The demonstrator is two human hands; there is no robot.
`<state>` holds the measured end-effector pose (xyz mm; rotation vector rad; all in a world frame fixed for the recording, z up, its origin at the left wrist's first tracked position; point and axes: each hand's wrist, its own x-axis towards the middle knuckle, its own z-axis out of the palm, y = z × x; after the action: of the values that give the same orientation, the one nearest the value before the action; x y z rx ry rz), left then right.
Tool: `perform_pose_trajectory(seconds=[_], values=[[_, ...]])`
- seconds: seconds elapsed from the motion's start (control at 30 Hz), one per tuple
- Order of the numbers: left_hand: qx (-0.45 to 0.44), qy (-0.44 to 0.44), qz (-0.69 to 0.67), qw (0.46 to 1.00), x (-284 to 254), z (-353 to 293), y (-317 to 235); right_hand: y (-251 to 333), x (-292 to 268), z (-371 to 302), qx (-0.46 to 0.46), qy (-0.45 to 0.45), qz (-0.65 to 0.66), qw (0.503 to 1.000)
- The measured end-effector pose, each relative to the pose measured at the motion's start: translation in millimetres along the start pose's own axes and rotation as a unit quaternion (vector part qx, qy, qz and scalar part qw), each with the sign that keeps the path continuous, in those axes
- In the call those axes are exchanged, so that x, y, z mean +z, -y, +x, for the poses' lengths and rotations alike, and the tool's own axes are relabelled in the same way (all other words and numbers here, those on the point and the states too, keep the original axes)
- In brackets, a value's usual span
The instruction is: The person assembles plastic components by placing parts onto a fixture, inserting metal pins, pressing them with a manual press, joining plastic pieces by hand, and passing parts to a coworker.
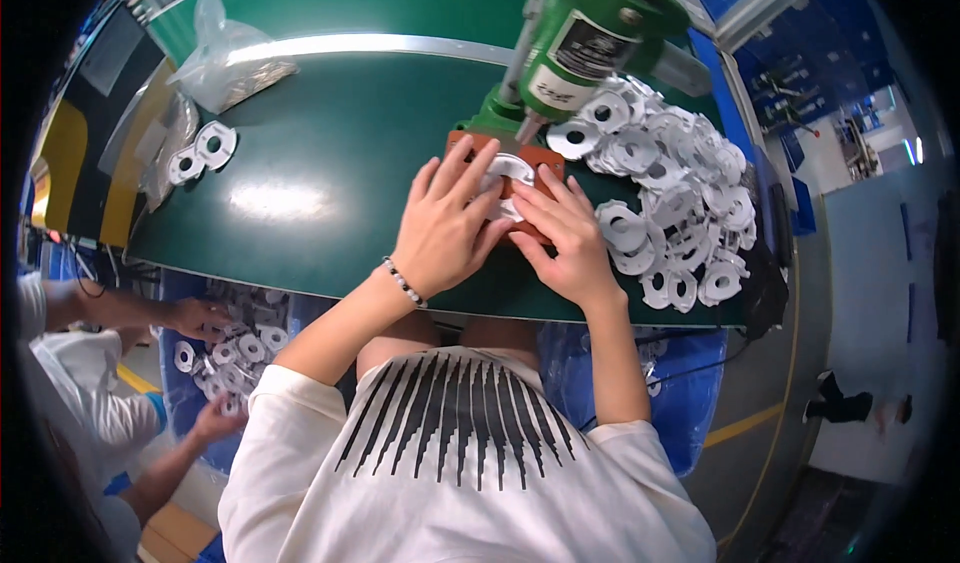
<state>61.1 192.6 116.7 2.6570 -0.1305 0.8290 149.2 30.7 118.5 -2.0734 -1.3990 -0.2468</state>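
On the reddish-orange fixture block [553,160] of a green bench press [575,48] lies a white ring-shaped plastic part [513,169]. My left hand [445,218] comes at it from the left, fingers extended along its side and the thumb at its near edge. From the right, my right hand [568,248] has its index and middle fingertips on the part, with the thumb low by the block's front. Between them the hands hold the part, whose sides are partly hidden under my fingers. The press's pointed metal tip [530,128] stands just behind it.
A large heap of similar white parts [690,198] covers the table's right. Two more parts [203,153] and a clear plastic bag [222,63] lie at the left. Below the table's front edge, a co-worker's hands [205,318] reach into a blue bin [180,403] of parts.
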Motion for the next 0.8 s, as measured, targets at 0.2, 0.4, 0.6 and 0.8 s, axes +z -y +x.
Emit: perform_pose_trajectory(seconds=[0.2,0.4,0.6,0.8], values=[[-0.001,0.0,-0.053,0.999,1,5,16,-4,0,-30,0.003,-0.172,0.026,0.985],[-0.083,-0.21,-0.189,0.956,-4,-12,39,-29,-32,-56,0.149,-0.174,-0.169,0.959],[-0.156,-0.254,-0.064,0.952,-32,-6,142,14,-5,-72,0.119,-0.156,-0.134,0.971],[-0.196,-0.313,0.205,0.906,-171,53,302,28,40,-92,0.107,-0.2,-0.131,0.965]])
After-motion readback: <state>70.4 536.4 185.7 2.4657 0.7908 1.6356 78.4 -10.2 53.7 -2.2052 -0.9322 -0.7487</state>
